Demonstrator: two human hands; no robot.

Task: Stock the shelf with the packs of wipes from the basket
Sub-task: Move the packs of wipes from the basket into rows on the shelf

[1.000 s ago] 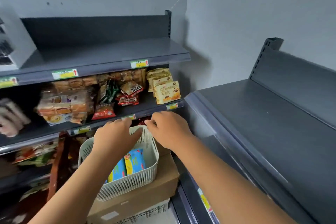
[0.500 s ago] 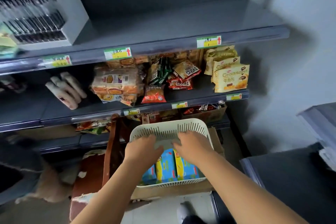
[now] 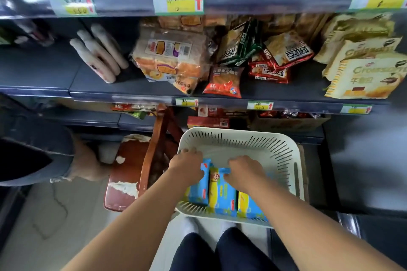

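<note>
Item: basket (image 3: 237,135), white, slotted walls. We log it low in front of the shelf (image 3: 99,87), resting on a cardboard box (image 3: 305,160).

Contents: three packs of wipes (image 3: 222,196), blue and yellow. They stand on edge, side by side, against the basket's near wall. The far half of the basket floor is bare.

Left grip (image 3: 187,167): forearm reaching in from the lower left, palm down and knuckles up. The fingers are bent down over the far end of the leftmost pack (image 3: 199,189), close to the basket's left wall. We cannot tell whether they have closed on it.

Right grip (image 3: 244,174): forearm coming in from the lower right, palm down. The fingers are curled over the far end of the middle pack (image 3: 220,185), holding it there.

Shelf stock, as we count it: bread and snack packets (image 3: 224,81) toward the middle, croissant bags (image 3: 363,79) at right.

Adjacent: a brown wooden chair (image 3: 154,149), left of the basket.
</note>
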